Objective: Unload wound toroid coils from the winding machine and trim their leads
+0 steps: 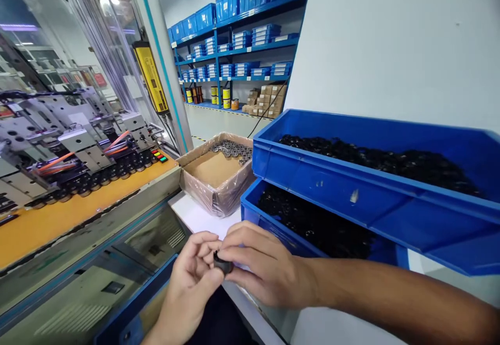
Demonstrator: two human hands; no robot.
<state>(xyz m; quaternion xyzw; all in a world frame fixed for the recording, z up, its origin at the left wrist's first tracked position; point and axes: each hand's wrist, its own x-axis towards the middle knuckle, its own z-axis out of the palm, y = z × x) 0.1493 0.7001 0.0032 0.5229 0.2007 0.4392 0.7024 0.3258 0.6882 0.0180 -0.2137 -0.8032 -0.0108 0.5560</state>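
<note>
Both my hands meet low in the middle of the view, pinching a small black ring-shaped part (223, 263) between them. My left hand (191, 282) grips it from the left with thumb and fingers curled. My right hand (265, 269) closes on it from the right, its forearm reaching in from the lower right. They hover over the edge of a white table (195, 215), just in front of the lower blue bin (273, 225) of black parts.
An upper blue bin (390, 199) full of black rings overhangs the lower one. A plastic-lined cardboard box (219, 178) holds metal parts. A machine (70, 147) with an orange deck and a row of black parts fills the left. Blue shelving (242, 48) stands behind.
</note>
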